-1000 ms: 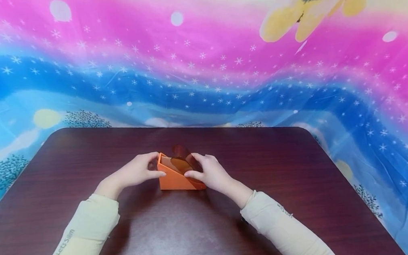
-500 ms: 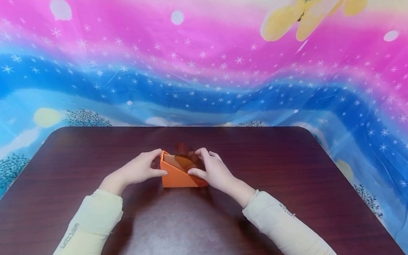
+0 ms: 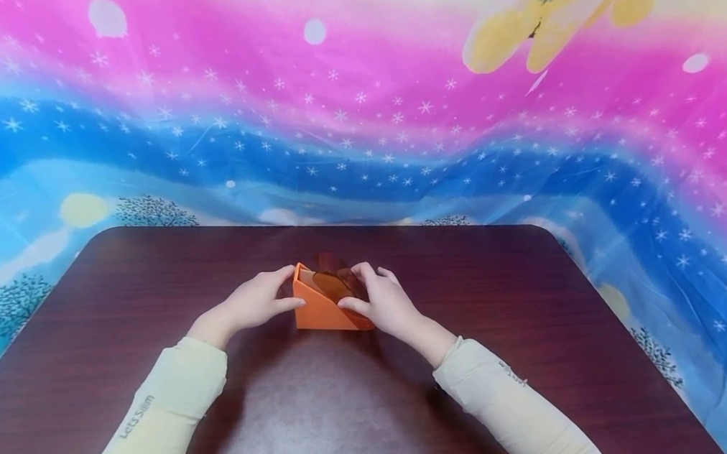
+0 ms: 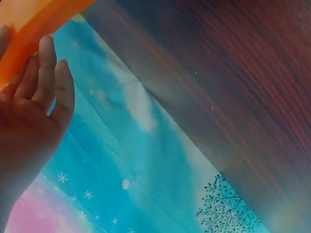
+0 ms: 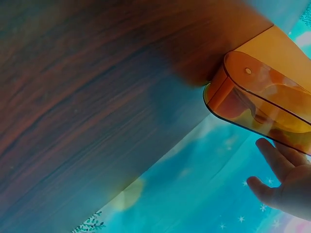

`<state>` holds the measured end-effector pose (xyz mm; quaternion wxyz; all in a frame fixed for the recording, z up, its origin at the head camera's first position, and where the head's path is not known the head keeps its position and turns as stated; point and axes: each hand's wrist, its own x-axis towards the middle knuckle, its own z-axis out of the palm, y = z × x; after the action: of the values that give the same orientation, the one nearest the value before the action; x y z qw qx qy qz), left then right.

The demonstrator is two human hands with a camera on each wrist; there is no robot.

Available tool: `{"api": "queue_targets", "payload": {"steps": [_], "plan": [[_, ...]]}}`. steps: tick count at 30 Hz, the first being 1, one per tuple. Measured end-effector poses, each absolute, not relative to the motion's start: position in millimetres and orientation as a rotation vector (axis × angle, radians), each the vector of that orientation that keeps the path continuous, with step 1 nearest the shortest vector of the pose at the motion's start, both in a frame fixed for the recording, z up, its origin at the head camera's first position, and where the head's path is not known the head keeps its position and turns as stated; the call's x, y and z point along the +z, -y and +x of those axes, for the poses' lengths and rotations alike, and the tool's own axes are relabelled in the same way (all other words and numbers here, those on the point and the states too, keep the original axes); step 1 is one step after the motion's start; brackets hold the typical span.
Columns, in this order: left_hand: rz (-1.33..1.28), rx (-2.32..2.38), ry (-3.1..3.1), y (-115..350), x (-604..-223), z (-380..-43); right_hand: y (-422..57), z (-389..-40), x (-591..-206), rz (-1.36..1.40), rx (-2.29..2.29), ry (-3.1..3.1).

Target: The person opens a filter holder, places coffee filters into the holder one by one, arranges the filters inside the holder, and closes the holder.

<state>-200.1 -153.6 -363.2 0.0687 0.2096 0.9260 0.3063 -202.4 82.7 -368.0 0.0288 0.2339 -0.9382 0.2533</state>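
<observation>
An orange wedge-shaped box (image 3: 318, 306) stands on the table, with a see-through amber lid (image 3: 334, 281) tilted up over its sloping right end. My left hand (image 3: 250, 305) holds the box's tall left end, thumb on the near side and fingers behind. At the right, my right hand (image 3: 389, 302) grips the lid between thumb and fingers. In the right wrist view the lid's rounded end (image 5: 243, 73) shows a small round pivot spot, and fingertips (image 5: 272, 153) are at its side. The left wrist view shows only part of the orange wall (image 4: 48, 19).
The dark red-brown wooden table (image 3: 509, 329) has rounded far corners. Behind it hangs a pink and blue cloth (image 3: 355, 134) printed with snowflakes. Bright light reflects off the near part of the tabletop.
The box has shifted slightly right and away from me, its left end turning a little. My left hand has moved right with it; my right hand has moved slightly the same way.
</observation>
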Motion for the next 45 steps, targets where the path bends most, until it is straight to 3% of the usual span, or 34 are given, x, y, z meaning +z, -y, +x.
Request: {"api": "queue_targets", "payload": {"steps": [45], "plan": [[0.627,0.75,-2.932,126.7,-373.2,-210.1,-95.3,-215.3,-372.1,0.627,0.746,2.923]]}}
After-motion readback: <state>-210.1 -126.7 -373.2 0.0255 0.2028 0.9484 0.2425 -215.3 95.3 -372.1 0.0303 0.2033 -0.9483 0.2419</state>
